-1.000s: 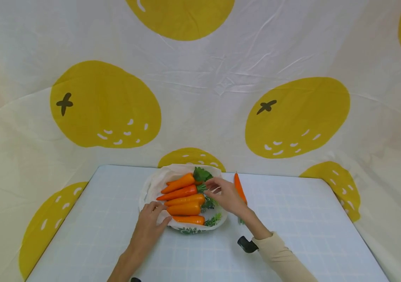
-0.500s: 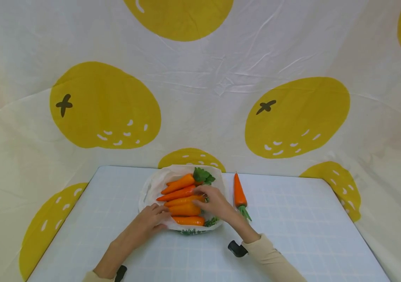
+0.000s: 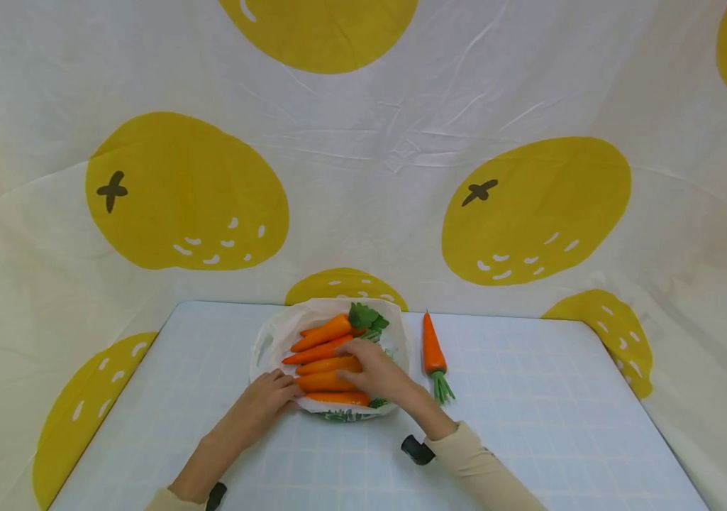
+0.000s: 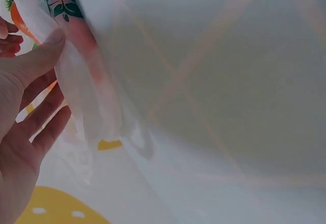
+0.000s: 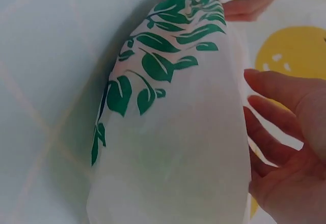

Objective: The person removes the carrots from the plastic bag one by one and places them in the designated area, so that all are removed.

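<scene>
A white bag with a green leaf print lies with its mouth spread wide, several orange carrots side by side inside it. My left hand holds the bag's near-left rim; the left wrist view shows its thumb outside the bag and its fingers on the inner side. Over the carrots' thick ends hovers my right hand, fingers spread and loosely bent, fingertips right at the carrots. It hides some of the green tops. In the right wrist view the bag's wall covers its fingertips.
One carrot with a green top lies on the table just right of the bag. Behind the table hangs a white cloth with large yellow fruit prints.
My right hand has moved left and down from the leafy tops to the carrots' thick ends, uncovering the lone carrot. My left hand has shifted slightly left along the rim.
</scene>
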A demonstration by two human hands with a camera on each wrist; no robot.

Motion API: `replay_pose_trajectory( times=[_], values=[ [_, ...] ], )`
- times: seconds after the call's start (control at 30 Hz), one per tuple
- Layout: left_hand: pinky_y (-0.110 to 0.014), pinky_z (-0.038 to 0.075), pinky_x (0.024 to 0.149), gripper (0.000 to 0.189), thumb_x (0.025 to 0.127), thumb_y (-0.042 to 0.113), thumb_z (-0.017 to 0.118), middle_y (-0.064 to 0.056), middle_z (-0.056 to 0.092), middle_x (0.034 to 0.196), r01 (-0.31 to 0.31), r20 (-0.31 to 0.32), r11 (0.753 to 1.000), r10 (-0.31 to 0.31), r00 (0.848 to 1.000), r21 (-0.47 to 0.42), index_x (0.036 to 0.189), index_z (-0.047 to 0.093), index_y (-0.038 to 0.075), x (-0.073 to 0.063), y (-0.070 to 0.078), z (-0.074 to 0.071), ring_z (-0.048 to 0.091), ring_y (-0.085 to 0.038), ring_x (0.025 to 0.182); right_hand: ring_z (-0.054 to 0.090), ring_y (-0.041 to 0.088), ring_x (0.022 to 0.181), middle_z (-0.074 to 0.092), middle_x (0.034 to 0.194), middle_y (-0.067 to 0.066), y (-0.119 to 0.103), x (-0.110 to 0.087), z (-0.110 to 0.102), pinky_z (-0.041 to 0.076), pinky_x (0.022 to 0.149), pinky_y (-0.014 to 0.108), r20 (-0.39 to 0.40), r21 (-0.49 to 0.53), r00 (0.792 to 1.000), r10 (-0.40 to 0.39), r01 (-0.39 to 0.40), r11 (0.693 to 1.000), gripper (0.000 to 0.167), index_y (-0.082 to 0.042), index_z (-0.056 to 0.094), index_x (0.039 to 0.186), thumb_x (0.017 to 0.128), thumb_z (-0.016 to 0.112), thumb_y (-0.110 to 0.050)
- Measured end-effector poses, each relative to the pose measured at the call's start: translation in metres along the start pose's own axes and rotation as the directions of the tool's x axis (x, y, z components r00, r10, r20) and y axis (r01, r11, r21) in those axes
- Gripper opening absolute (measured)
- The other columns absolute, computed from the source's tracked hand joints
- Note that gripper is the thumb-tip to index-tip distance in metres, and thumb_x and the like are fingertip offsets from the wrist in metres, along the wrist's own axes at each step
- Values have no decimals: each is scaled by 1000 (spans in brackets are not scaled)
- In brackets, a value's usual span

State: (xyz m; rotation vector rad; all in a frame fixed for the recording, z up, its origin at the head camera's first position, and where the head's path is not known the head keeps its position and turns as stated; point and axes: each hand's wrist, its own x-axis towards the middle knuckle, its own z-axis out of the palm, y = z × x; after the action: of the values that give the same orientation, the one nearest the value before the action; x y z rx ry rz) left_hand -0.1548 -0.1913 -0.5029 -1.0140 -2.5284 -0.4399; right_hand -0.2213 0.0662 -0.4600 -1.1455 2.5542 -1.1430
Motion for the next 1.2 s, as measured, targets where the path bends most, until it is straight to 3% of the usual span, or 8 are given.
replay_pose_trajectory(
  times=[0.27, 0.4, 0.53, 0.73, 0.97, 1.03, 1.2],
  values=[
    [-31, 52, 71, 21, 81, 7, 84, 3, 70, 94, 33, -59, 999, -35, 998, -36, 98, 73, 12, -6, 2, 2, 60, -14, 81, 62, 22, 105, 69, 118, 5, 0, 3, 14, 50, 94, 31, 46, -194, 999, -22, 30, 981, 23, -5, 67, 114, 94, 76, -13],
    [-29, 54, 70, 23, 77, 4, 86, 5, 67, 91, 80, -63, 995, -84, 994, -62, 95, 73, 13, -10, 4, 4, 60, -12, 80, 60, 22, 108, 68, 116, 3, 1, 2, 22, 46, 101, 36, 59, -317, 998, -30, 47, 947, 24, -8, 68, 114, 94, 76, -18],
    [-28, 56, 72, 20, 79, 5, 85, 8, 66, 89, 182, -4, 979, -183, 983, -90, 92, 73, 15, -12, 6, 5, 60, -8, 80, 61, 26, 109, 67, 113, 5, 0, 0, 27, 45, 102, 41, 52, -415, 997, -59, 76, 907, 28, -8, 67, 116, 94, 77, -21],
    [-28, 56, 71, 17, 81, 8, 85, 11, 66, 88, 318, 76, 942, -311, 947, -105, 89, 74, 17, -11, 9, 7, 61, -6, 77, 61, 27, 103, 66, 111, 6, 0, -2, 31, 48, 94, 40, 30, -489, 994, -110, 110, 865, 29, -9, 67, 117, 94, 77, -22],
    [-28, 55, 69, 18, 80, 8, 86, 13, 65, 86, 425, 106, 898, -414, 904, -115, 86, 73, 19, -10, 11, 9, 61, -4, 77, 57, 23, 95, 62, 101, 5, 0, -4, 31, 48, 89, 34, -11, -539, 985, -169, 137, 831, 25, -8, 69, 112, 92, 79, -18],
    [-28, 55, 70, 17, 80, 8, 86, 14, 65, 86, 452, 117, 884, -440, 891, -118, 85, 73, 19, -8, 11, 8, 61, -5, 78, 55, 22, 92, 61, 100, 5, 0, -6, 29, 47, 85, 31, -30, -536, 987, -157, 116, 836, 25, -7, 70, 113, 92, 79, -19],
    [-29, 55, 72, 17, 80, 7, 86, 15, 64, 84, 520, 161, 846, -501, 851, -115, 82, 74, 20, -6, 12, 7, 61, -6, 78, 51, 22, 90, 61, 103, 7, -1, -9, 21, 45, 78, 30, -65, -464, 992, -112, 69, 883, 28, -3, 70, 118, 94, 76, -17]
  ],
)
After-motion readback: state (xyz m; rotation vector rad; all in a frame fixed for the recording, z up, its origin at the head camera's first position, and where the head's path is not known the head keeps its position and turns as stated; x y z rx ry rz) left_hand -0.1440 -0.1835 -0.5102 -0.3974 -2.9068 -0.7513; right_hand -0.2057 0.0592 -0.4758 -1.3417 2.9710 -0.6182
